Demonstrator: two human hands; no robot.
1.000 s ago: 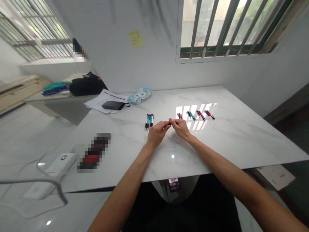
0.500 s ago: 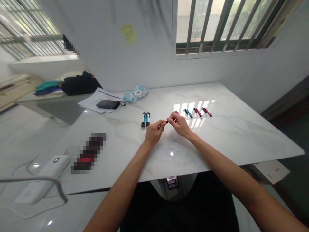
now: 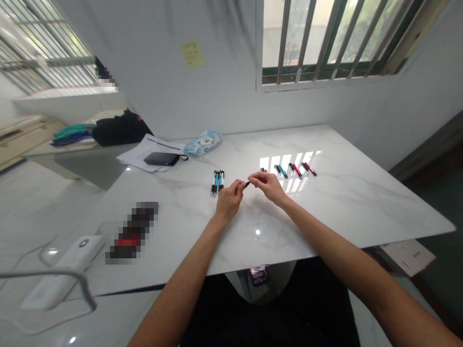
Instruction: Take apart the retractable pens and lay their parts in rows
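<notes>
My left hand (image 3: 228,200) is closed, pinching a small black pen part (image 3: 247,185) that juts from its fingertips. At the upper end of that part, the fingers of my right hand (image 3: 268,185) are pinched together. Much of the part is hidden in the left fingers. Just left of my left hand, several pens (image 3: 216,182) with white or blue barrels and black grips lie side by side. Beyond my right hand are separated pen pieces: a blue set (image 3: 282,171), a red set (image 3: 296,170) and another red set (image 3: 310,168). One more red piece is partly covered by my right hand.
On the white marbled table (image 3: 361,193) lie a blue-white soft packet (image 3: 203,143), printed papers (image 3: 133,154) and a black pouch (image 3: 162,158). A blurred-out dark object (image 3: 132,233) lies at left, near a white power strip (image 3: 65,270) and a grey cable (image 3: 85,284).
My right fingertips have shifted slightly up, so more of the black pen part shows between the hands. The other things on the table lie as before.
</notes>
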